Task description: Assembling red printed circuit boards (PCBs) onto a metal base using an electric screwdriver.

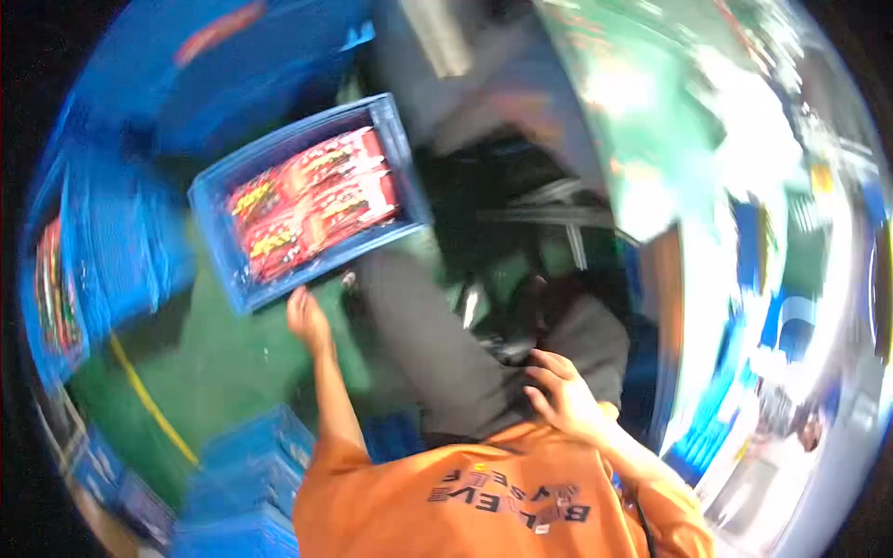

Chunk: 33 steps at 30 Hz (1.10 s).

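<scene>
Ahead of me to the left is a blue plastic crate [327, 263], tilted in view and holding several red packets [312, 200] with yellow and white print, laid in rows. Just below the crate's near edge is my left hand [310, 321], its fingers stretched toward the rim; blur hides whether they touch it. Nothing shows in that hand. Over my right thigh my right hand [566, 395] hovers or rests, fingers spread and holding nothing.
Stacked blue crates [130, 242] stand at the left, one with packets inside. More blue crates [246, 470] are close by at lower left. A yellow line [153, 405] crosses the green floor [209, 363]. At the right runs a bright, blurred green surface [642, 121].
</scene>
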Each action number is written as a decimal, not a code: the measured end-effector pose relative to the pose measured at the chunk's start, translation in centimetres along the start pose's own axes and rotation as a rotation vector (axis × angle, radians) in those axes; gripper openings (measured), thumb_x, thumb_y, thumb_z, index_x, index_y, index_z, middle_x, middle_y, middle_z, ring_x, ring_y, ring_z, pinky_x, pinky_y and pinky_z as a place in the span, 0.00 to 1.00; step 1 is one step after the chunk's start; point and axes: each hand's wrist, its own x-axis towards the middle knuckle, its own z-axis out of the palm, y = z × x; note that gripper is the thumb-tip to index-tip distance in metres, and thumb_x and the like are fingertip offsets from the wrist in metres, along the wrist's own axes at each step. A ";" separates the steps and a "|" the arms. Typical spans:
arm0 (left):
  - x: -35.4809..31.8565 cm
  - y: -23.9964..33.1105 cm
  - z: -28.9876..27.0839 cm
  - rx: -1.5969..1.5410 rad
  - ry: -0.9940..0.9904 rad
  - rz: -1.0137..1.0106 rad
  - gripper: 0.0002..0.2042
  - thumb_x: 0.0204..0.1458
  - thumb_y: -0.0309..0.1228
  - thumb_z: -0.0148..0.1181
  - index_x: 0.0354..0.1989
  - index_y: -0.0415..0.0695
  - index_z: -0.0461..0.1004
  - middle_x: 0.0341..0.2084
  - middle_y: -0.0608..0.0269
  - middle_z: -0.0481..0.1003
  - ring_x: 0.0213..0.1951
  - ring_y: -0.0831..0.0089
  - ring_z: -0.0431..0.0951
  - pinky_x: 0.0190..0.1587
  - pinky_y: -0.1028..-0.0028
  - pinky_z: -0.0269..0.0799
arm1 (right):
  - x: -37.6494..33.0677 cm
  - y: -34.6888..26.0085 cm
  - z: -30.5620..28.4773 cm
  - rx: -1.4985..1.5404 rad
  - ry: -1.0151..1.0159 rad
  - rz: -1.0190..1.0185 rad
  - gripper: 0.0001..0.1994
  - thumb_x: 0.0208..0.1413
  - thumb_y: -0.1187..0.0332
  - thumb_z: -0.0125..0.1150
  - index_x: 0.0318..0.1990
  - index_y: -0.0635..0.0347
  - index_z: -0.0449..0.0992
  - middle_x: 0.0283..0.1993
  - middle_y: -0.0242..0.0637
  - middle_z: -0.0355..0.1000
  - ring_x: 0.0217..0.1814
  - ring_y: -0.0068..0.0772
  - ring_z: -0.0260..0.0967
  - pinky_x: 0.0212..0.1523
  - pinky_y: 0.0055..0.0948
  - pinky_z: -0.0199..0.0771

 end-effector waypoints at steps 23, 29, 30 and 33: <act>-35.7 25.7 21.5 0.214 -1.191 1.035 0.10 0.47 0.19 0.50 0.38 0.32 0.72 0.38 0.48 0.74 0.44 0.54 0.73 0.50 0.64 0.65 | -26.7 12.1 3.8 0.921 1.402 0.479 0.08 0.54 0.70 0.56 0.37 0.67 0.74 0.37 0.42 0.73 0.35 0.30 0.73 0.37 0.25 0.72; -36.5 23.7 24.2 0.227 -1.313 1.229 0.10 0.46 0.21 0.52 0.37 0.33 0.71 0.36 0.48 0.73 0.40 0.51 0.73 0.48 0.64 0.66 | -45.3 21.4 0.4 1.318 2.590 -0.167 0.11 0.59 0.61 0.53 0.35 0.61 0.67 0.30 0.38 0.69 0.37 0.33 0.70 0.41 0.29 0.73; -36.5 23.4 25.0 0.160 -1.375 1.231 0.10 0.46 0.22 0.53 0.37 0.33 0.71 0.36 0.48 0.73 0.39 0.50 0.73 0.46 0.63 0.66 | -50.0 23.8 1.1 1.361 2.824 -0.200 0.18 0.54 0.57 0.60 0.39 0.64 0.67 0.33 0.41 0.69 0.40 0.37 0.69 0.47 0.32 0.73; -37.0 22.6 27.0 0.325 -1.473 1.087 0.10 0.47 0.24 0.54 0.38 0.35 0.72 0.35 0.49 0.74 0.39 0.54 0.75 0.44 0.65 0.68 | -58.3 28.1 0.1 1.557 2.858 -0.066 0.28 0.47 0.54 0.66 0.49 0.64 0.66 0.43 0.43 0.69 0.47 0.40 0.67 0.47 0.39 0.72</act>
